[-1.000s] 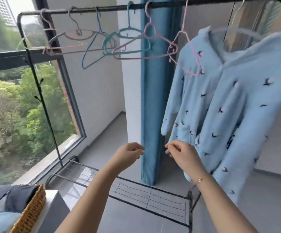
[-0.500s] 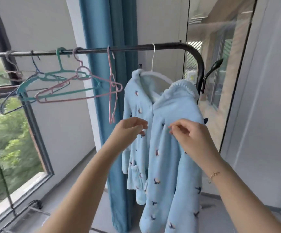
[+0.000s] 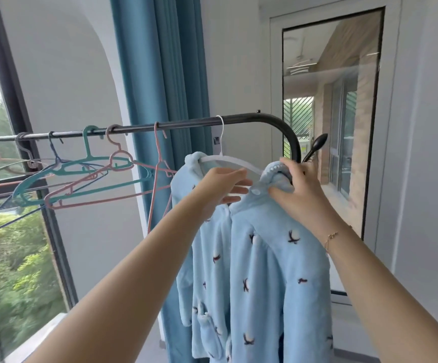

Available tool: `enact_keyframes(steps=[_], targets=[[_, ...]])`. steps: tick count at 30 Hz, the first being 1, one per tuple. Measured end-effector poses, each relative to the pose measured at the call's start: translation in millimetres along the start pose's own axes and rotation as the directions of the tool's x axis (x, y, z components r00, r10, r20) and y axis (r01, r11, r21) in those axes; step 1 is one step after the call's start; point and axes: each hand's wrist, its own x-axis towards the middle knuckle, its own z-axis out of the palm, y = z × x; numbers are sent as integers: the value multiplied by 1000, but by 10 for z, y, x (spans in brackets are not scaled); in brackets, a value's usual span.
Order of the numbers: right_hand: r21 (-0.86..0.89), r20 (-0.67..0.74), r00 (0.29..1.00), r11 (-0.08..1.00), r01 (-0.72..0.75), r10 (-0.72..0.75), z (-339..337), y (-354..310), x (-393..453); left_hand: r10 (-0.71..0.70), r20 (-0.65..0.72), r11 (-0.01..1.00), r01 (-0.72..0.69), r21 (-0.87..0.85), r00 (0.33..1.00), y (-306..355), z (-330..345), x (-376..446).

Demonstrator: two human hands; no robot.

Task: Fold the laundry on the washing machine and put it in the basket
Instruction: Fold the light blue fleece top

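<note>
A light blue fleece garment [image 3: 259, 271] with small dark bird prints hangs on a white hanger [image 3: 228, 159] from the black rail [image 3: 186, 124]. My left hand [image 3: 223, 187] reaches to the garment's neck opening, fingers mostly straight, touching the fabric just under the hanger bar. My right hand [image 3: 296, 184] grips the bunched right shoulder of the garment at the hanger's end. The washing machine and the basket are out of view.
Several empty plastic hangers [image 3: 81, 174] in teal, pink and blue hang on the rail to the left. A blue curtain [image 3: 165, 100] hangs behind the rail. A large window [image 3: 3, 231] is at the left, a glass door [image 3: 330, 127] at the right.
Both hands have risen from the garment's chest to its collar and shoulder. My right hand has taken hold of the shoulder fabric. The view has tilted upward and closer.
</note>
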Motion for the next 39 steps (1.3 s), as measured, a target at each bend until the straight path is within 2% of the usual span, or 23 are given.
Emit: enact_keyframes(steps=[4,6,10,16,20,24,31,33,35,37,39], targets=[[-117,57,998,993,19,-12,-43,26,15,25,76,994,-33,108,997,-18,117,58],[-65,96,995,998,-14,20,-76,10,35,28,54,996,-33,86,998,-29,142,73],[-65,73,997,998,4,1,-124,18,33,-16,19,1000,16,8,1000,-47,175,77],[-11,-96,989,994,111,-112,-42,47,-146,-15,-24,1000,14,-13,1000,-54,234,30],[-32,-232,933,961,276,-276,46,110,-253,-4,-96,998,-3,-70,995,-96,283,-25],[170,-207,950,948,270,-234,136,58,-520,-36,-110,989,19,-147,993,-138,250,-87],[200,-332,919,936,288,-211,219,-47,-997,-73,-110,962,41,-271,991,-177,123,-192],[298,-267,952,927,230,-151,253,-104,-1134,-78,-120,954,40,-296,990,-163,80,-220],[404,-145,987,906,128,-75,278,-160,-1217,-83,-128,952,41,-303,988,-182,47,-264],[373,-28,997,924,82,-77,273,-194,-1219,-92,-113,948,52,-314,989,-181,31,-318],[254,64,990,961,107,-127,276,-182,-1203,-99,-103,941,60,-333,990,-178,19,-366]])
